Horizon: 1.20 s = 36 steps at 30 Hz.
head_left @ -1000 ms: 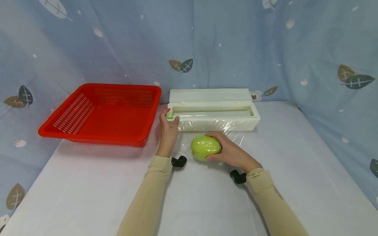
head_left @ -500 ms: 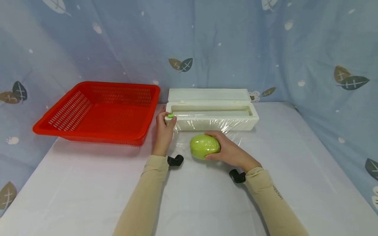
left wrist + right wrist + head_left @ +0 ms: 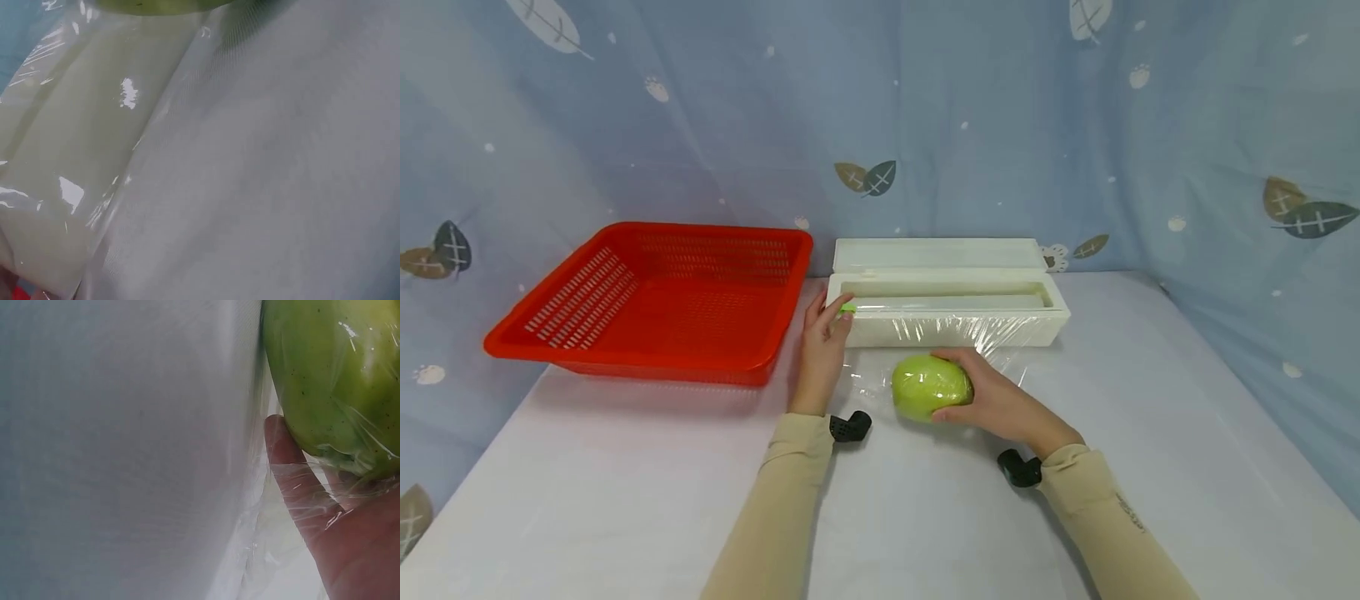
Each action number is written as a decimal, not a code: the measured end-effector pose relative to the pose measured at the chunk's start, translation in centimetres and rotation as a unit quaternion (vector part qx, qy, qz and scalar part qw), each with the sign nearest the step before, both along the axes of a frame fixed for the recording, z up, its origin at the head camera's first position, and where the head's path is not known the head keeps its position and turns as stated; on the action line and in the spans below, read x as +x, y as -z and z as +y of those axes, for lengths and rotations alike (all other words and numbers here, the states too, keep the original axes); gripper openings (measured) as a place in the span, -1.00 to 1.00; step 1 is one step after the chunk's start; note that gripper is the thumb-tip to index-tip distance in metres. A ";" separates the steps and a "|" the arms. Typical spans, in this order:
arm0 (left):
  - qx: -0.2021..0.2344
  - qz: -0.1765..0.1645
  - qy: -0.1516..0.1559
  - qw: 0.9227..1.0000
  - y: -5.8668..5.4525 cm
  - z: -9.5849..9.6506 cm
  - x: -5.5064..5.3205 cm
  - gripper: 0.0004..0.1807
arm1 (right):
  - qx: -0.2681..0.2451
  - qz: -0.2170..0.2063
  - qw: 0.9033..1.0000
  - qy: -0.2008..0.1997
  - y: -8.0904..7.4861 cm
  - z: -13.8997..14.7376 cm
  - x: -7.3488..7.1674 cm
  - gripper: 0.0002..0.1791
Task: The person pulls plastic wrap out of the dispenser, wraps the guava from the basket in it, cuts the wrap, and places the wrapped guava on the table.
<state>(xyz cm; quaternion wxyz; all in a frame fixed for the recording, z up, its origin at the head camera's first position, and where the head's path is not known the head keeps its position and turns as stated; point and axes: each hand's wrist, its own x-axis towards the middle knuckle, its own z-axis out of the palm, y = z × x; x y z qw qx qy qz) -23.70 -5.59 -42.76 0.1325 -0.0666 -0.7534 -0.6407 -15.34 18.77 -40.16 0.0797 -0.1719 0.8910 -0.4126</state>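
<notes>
A smooth green fruit with small dark specks sits on the table, covered in clear cling film that wrinkles around its end in the right wrist view. My right hand grips its right side, thumb in front and fingers behind. From the fruit, the film stretches back to a white cling film box, whose lid is up and whose roll shows inside. At the box's left end is a green slide cutter. My left hand pinches this cutter between thumb and forefinger; the other fingers are partly hidden beside the box.
A red plastic basket with slotted sides stands to the left, close to my left hand. White cloth covers the table. Behind everything hangs a blue patterned curtain. Black wrist cameras jut from both sleeves.
My left hand has shifted from the box's left end onto the green cutter, its fingers now over the top edge. The right hand keeps its grip on the fruit. The head view has tilted slightly.
</notes>
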 end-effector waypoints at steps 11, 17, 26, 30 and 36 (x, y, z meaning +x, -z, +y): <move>-0.034 -0.027 0.022 0.999 -1.1 1.0 0.2 -0.67 | -0.018 -0.009 1.000 -0.001 -0.3 0.9 0.4 -0.14; -0.042 -0.008 0.022 0.999 -1.3 1.2 0.1 -0.68 | -0.024 -0.011 1.000 -0.011 -0.3 1.0 0.0 -0.14; -0.055 0.032 -0.072 0.995 -1.1 0.2 -0.2 -0.84 | -0.022 -0.019 1.000 -0.007 0.2 0.4 -0.3 -0.13; -0.053 0.037 -0.062 0.996 -1.6 0.0 -0.3 -0.84 | -0.016 -0.014 1.000 0.001 -0.1 0.5 -0.2 -0.11; -0.078 0.057 -0.053 0.994 -1.8 -0.1 -0.1 -0.86 | -0.011 -0.015 1.000 -0.007 -0.2 0.6 -0.1 -0.11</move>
